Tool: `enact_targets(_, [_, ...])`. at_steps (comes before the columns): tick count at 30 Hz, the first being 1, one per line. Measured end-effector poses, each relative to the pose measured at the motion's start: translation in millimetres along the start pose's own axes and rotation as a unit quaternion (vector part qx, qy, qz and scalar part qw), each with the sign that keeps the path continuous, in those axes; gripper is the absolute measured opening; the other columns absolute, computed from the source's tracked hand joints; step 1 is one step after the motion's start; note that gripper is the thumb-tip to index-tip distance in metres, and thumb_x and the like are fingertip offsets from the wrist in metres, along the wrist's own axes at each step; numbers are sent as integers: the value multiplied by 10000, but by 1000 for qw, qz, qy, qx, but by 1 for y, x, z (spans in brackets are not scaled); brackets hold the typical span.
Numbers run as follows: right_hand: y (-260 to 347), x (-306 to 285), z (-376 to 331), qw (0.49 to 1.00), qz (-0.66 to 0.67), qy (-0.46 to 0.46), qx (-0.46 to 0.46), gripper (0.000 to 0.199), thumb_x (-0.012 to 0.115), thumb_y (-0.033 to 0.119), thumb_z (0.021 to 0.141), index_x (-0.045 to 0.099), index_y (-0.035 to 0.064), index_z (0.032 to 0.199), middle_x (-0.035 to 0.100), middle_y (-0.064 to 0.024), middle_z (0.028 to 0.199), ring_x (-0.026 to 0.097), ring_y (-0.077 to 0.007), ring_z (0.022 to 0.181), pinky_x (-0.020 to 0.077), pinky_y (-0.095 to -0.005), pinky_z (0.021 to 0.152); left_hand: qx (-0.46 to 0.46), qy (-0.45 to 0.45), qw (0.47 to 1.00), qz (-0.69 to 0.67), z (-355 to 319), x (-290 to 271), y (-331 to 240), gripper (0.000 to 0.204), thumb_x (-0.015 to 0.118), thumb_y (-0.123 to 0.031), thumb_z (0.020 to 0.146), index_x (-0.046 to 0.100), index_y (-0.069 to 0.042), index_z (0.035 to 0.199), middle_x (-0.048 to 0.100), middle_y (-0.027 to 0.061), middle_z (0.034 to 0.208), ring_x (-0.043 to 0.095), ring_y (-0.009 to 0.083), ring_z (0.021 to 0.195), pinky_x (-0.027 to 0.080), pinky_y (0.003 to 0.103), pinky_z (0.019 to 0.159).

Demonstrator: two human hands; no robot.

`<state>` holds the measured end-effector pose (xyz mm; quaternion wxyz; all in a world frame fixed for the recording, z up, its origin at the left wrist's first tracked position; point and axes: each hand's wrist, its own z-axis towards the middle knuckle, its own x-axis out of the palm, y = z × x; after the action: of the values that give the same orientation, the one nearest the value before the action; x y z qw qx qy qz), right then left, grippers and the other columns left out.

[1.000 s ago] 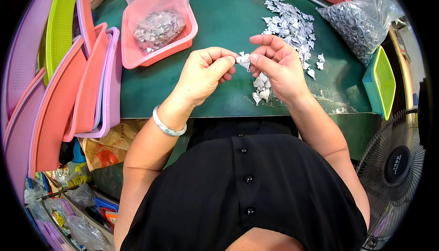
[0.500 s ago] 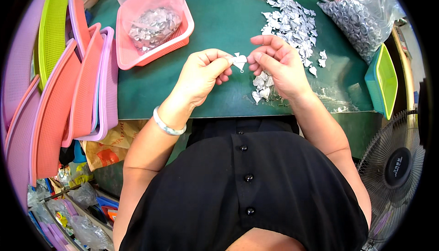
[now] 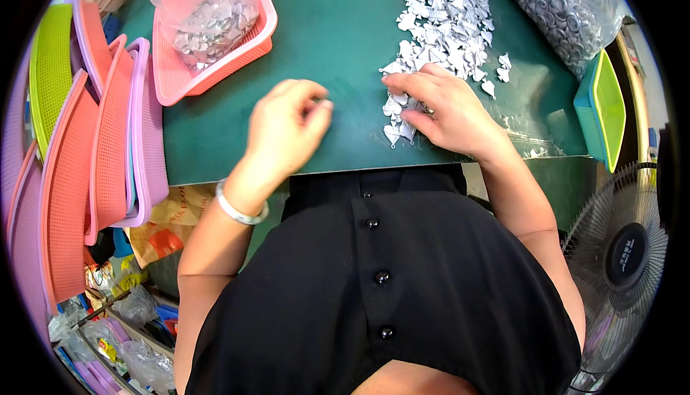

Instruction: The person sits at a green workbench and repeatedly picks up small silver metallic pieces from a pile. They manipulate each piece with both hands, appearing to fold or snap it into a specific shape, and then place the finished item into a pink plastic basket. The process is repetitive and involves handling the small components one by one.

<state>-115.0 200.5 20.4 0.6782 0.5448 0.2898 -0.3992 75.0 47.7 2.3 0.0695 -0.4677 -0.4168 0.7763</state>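
A green table (image 3: 338, 28) serves as the landmark. Near its front edge, at the middle, the left hand (image 3: 284, 129) is held loosely curled, thumb and forefinger brought together; whether a small piece is pinched between them cannot be told, since the fingertips are blurred. A silver bangle (image 3: 241, 212) is worn on that wrist.

To the right on the table, the right hand (image 3: 442, 107) is laid flat with fingers spread, pressed onto the near end of a heap of small silver pieces (image 3: 442, 17). The heap is spread from the table's far edge down to the hand, and a few pieces (image 3: 395, 132) are seen just under the fingertips.

At the table's far left, a pink basket (image 3: 215, 82) is set, lined with a clear bag holding more silver pieces (image 3: 212, 25). At the far right corner a clear bag of rings (image 3: 560, 10) is lying. A green and blue basket (image 3: 600, 107) is propped at the right edge. Left of the table, coloured baskets (image 3: 86, 143) are stacked on edge. A fan (image 3: 625, 251) is standing below the table's right corner.
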Motion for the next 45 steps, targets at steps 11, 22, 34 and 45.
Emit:
enact_targets(11, [1, 10, 0, 999, -42, -12, -12, 400, 650, 77, 698, 567, 97, 1089, 637, -12, 850, 521, -232, 786, 456, -356, 680, 99, 100, 988, 66, -3, 42, -35, 246, 726, -165, 677, 569, -34, 813, 527, 77, 809, 550, 260, 756, 453, 361, 644])
enact_targets(22, [2, 10, 11, 996, -49, -14, -76, 383, 672, 46, 669, 600, 85, 1043, 565, -46, 701, 531, -227, 697, 446, -355, 603, -196, 122, 877, -420, 3, 17, -12, 72, 562, -7, 846, 498, -39, 853, 602, 69, 872, 598, 111, 748, 496, 219, 644])
enact_targets(34, [2, 14, 9, 991, -83, -12, -104, 396, 672, 120, 686, 568, 70, 1064, 595, -41, 757, 541, -231, 761, 450, -350, 681, -200, 115, 798, -557, -5, 18, -3, 239, 480, 20, 852, 487, -11, 1089, 559, 148, 1111, 574, 225, 1013, 461, 338, 909])
enact_targets(45, [0, 21, 11, 996, 3, -84, -8, 321, 595, 57, 754, 559, 20, 1070, 590, -94, 693, 573, -265, 646, 476, -352, 601, -209, 118, 768, -594, -5, 15, -5, 442, 437, 36, 830, 389, 4, 1268, 505, 184, 1199, 548, 222, 1043, 446, 353, 917])
